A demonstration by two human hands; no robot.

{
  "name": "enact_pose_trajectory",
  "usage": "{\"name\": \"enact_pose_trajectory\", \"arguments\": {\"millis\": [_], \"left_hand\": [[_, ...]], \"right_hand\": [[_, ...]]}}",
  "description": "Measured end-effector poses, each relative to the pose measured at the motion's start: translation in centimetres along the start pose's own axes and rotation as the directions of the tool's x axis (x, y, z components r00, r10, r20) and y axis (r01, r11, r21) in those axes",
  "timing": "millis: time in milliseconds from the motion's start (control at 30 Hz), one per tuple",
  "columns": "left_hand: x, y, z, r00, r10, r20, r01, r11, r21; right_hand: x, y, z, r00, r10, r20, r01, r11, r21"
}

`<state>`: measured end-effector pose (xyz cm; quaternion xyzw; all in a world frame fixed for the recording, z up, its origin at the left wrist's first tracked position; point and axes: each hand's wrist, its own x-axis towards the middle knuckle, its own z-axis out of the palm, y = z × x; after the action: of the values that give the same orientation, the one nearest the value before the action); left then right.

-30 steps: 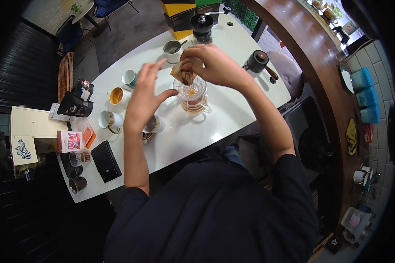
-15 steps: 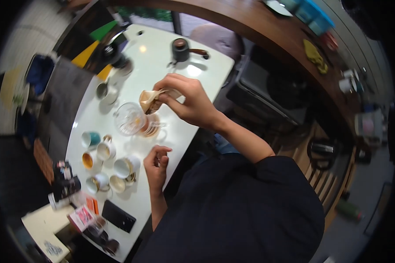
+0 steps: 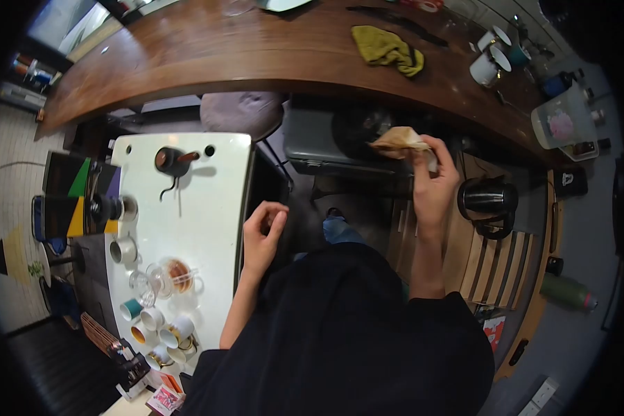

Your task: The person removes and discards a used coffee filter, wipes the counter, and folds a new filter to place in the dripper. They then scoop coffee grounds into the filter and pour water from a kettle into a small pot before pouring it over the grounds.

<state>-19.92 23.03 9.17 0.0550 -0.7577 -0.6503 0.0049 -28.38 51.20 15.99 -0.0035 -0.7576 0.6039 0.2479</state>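
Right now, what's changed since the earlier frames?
Right hand carried the paper filter from over the glass jug rightward, past the edge of the white table; grip kept. Left hand drew back from the jug to the near table edge, empty. The camera view swung right. Jug stayed on the table.

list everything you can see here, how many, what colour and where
table: one, white, left
counter: one, brown, top
cloth: one, yellow-green, on counter
mugs: at least two, white, counter's right
stool: one, greyish, above table
pot: one, dark, on table
glass server: one, clear, brown inside, on table
cups: several, mostly white, table's lower end
electric kettle: one, black, right
bottle: one, green, far right
paper filter: one, tan, right hand
right hand: one, holding filter
left hand: one, beside table
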Motion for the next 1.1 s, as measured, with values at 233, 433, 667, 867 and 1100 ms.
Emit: {"name": "enact_pose_trajectory", "arguments": {"millis": [233,433,667,867,1100], "left_hand": [[13.0,0.1,12.7,0.979,0.175,0.103,-0.183,0.981,0.068],[16.6,0.3,18.5,0.940,0.306,0.153,-0.339,0.890,0.303],[16.2,-0.3,19.0,0.908,0.400,0.123,-0.415,0.829,0.375],[15.4,0.8,17.9,0.822,0.553,0.136,-0.554,0.722,0.414],[17.1,1.1,19.3,0.831,0.430,0.352,-0.467,0.884,0.022]], "right_hand": [[5.0,9.9,-1.9,0.923,-0.182,0.339,0.354,0.748,-0.562],[5.5,8.4,-4.3,0.943,-0.103,0.317,0.279,0.764,-0.582],[6.3,15.0,-5.5,0.990,-0.019,0.138,0.091,0.840,-0.534],[5.2,13.7,-4.1,0.926,-0.258,0.276,0.333,0.902,-0.276],[5.6,15.4,-2.8,0.913,-0.271,0.304,0.256,0.962,0.089]]}}
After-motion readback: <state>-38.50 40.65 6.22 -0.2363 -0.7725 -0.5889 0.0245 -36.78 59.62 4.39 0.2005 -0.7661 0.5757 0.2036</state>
